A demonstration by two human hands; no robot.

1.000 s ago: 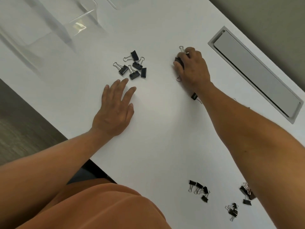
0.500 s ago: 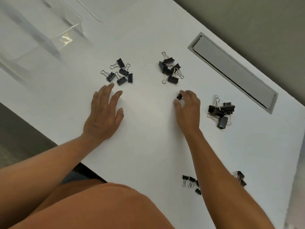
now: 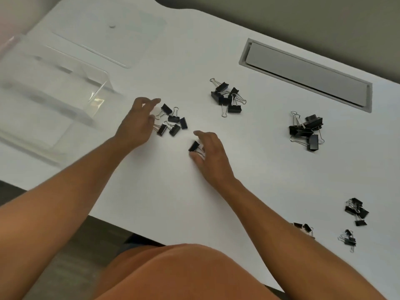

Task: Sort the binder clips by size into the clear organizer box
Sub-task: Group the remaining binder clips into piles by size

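Clips are grouped in piles on the white desk (image 3: 164, 191); none seen yet in the clear organizer box (image 3: 54, 87), beyond the left hand (image 3: 136, 124), fingers loose. One black binder clip (image 3: 194, 146) is pinched at the right hand (image 3: 211, 154) fingertips, near the small-clip pile (image 3: 172, 122).

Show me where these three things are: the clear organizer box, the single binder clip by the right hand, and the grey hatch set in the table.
clear organizer box (image 3: 95, 95): head view, its near right corner.
single binder clip (image 3: 194, 146): head view, black body.
grey hatch (image 3: 303, 72): head view, middle of the lid.
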